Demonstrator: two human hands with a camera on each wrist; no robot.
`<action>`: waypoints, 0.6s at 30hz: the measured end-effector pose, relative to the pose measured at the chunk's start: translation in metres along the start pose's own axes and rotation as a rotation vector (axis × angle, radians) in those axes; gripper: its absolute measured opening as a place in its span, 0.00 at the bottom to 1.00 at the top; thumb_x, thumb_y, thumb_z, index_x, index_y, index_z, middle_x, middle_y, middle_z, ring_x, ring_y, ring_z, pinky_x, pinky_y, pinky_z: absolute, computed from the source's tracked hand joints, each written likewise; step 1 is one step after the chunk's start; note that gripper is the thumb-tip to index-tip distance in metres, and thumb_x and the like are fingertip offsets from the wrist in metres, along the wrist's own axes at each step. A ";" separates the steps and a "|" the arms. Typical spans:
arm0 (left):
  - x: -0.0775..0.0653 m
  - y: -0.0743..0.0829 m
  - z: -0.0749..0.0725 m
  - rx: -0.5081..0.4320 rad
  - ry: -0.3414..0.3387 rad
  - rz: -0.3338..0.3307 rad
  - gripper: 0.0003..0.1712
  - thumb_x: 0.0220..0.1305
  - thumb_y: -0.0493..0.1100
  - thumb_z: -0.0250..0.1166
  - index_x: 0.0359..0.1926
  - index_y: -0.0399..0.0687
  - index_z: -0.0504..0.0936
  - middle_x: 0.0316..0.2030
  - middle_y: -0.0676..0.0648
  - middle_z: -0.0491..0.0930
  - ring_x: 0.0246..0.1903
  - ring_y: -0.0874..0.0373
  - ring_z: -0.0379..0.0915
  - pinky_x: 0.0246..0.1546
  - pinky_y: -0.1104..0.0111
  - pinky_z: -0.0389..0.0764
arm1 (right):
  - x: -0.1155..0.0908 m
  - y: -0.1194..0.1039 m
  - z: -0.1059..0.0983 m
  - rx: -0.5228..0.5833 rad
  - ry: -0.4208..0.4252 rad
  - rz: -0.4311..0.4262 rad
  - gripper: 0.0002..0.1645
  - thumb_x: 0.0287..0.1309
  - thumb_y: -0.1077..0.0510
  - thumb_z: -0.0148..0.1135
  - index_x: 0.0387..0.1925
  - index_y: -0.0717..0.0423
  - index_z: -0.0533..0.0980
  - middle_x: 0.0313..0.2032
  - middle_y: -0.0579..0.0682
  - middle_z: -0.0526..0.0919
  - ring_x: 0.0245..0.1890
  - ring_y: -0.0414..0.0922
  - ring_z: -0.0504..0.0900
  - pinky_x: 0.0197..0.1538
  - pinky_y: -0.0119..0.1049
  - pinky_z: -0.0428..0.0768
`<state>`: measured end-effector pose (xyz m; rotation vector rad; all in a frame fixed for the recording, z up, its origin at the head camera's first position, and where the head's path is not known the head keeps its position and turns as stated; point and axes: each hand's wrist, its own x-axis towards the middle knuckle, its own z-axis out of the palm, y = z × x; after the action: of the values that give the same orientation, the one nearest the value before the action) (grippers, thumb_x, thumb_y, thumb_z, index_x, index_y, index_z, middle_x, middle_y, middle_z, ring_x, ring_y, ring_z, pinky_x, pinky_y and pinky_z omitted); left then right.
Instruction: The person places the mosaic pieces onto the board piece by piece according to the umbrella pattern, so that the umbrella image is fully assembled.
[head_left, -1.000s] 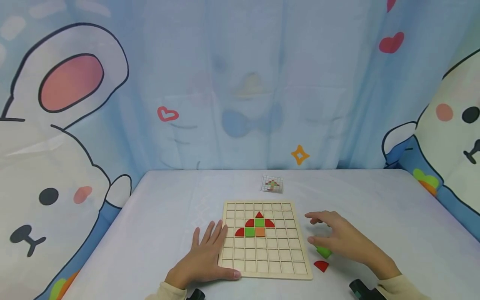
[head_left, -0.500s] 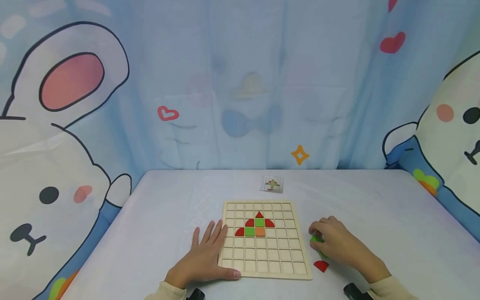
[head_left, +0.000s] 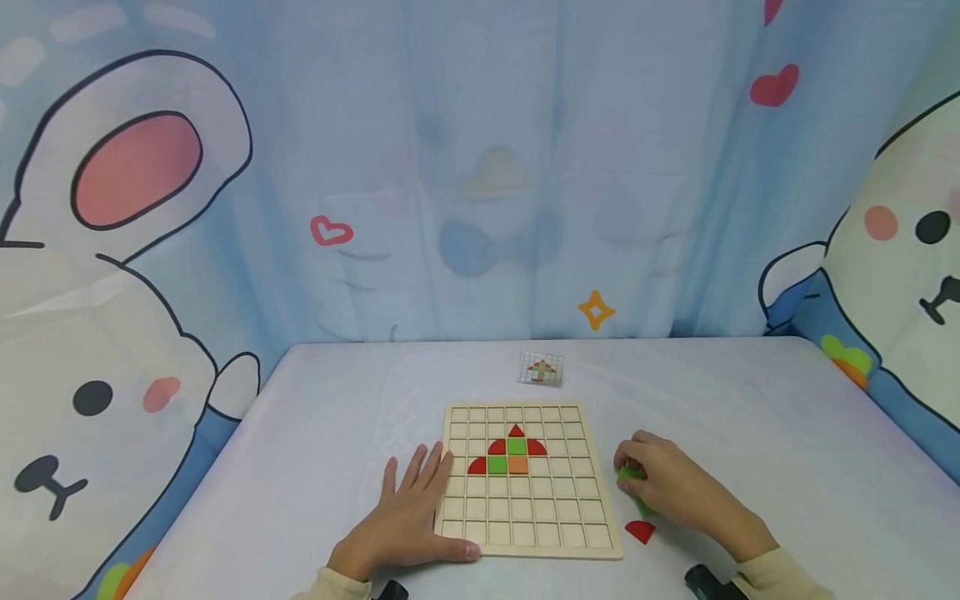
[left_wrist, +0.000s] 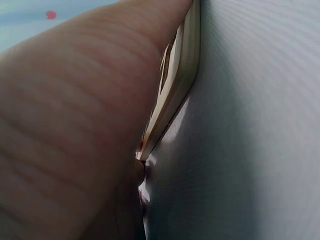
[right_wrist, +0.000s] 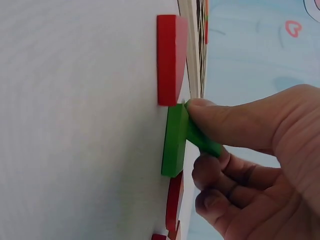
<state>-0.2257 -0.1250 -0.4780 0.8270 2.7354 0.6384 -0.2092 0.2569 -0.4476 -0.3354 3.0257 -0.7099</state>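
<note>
My left hand [head_left: 408, 512] rests with spread fingers along the left side of a square wooden grid board [head_left: 551, 525], its thumb at the front edge. Flat pieces form a pattern on the board: a red triangle [head_left: 516, 431], red quarter-circles, green squares and an orange square [head_left: 517, 465]. To the right of the board, my right hand [head_left: 675, 483] pinches a green block [right_wrist: 207, 141] between thumb and fingers, which partly cover it. Another green block [right_wrist: 173, 140] lies on the table right beside it. A red quarter-circle piece [head_left: 640, 532] lies just in front of that hand.
A small pattern card [head_left: 540, 368] lies behind the board on the white tabletop [head_left: 360, 400]. More red pieces [right_wrist: 174, 200] show past the green block in the right wrist view. A blue cartoon curtain [head_left: 480, 275] hangs behind the table.
My right hand has come down, its spread thumb and fingers closing around a green block. The left hand keeps its place on the board.
</note>
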 end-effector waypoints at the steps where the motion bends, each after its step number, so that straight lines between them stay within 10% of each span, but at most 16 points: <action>1: 0.000 0.000 0.000 -0.001 0.002 0.000 0.76 0.55 0.81 0.69 0.86 0.38 0.48 0.86 0.39 0.38 0.84 0.40 0.26 0.74 0.34 0.25 | 0.000 0.000 0.000 0.008 -0.003 -0.004 0.11 0.58 0.67 0.80 0.36 0.54 0.83 0.33 0.43 0.77 0.34 0.42 0.74 0.38 0.41 0.80; 9: 0.001 0.000 0.001 0.003 -0.001 -0.004 0.76 0.56 0.81 0.68 0.86 0.39 0.48 0.86 0.40 0.38 0.84 0.41 0.26 0.74 0.33 0.25 | -0.004 -0.001 -0.002 0.175 0.034 -0.007 0.08 0.62 0.68 0.75 0.39 0.54 0.87 0.34 0.41 0.85 0.34 0.41 0.80 0.39 0.38 0.83; 18: 0.000 0.001 0.000 -0.003 -0.006 -0.005 0.76 0.56 0.81 0.69 0.86 0.38 0.48 0.86 0.39 0.38 0.84 0.40 0.27 0.74 0.33 0.26 | -0.005 -0.017 0.002 0.711 -0.029 0.102 0.15 0.70 0.67 0.67 0.55 0.71 0.83 0.42 0.54 0.90 0.35 0.51 0.91 0.42 0.38 0.87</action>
<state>-0.2253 -0.1248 -0.4772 0.8206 2.7300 0.6376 -0.2012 0.2423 -0.4424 -0.1589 2.5049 -1.6471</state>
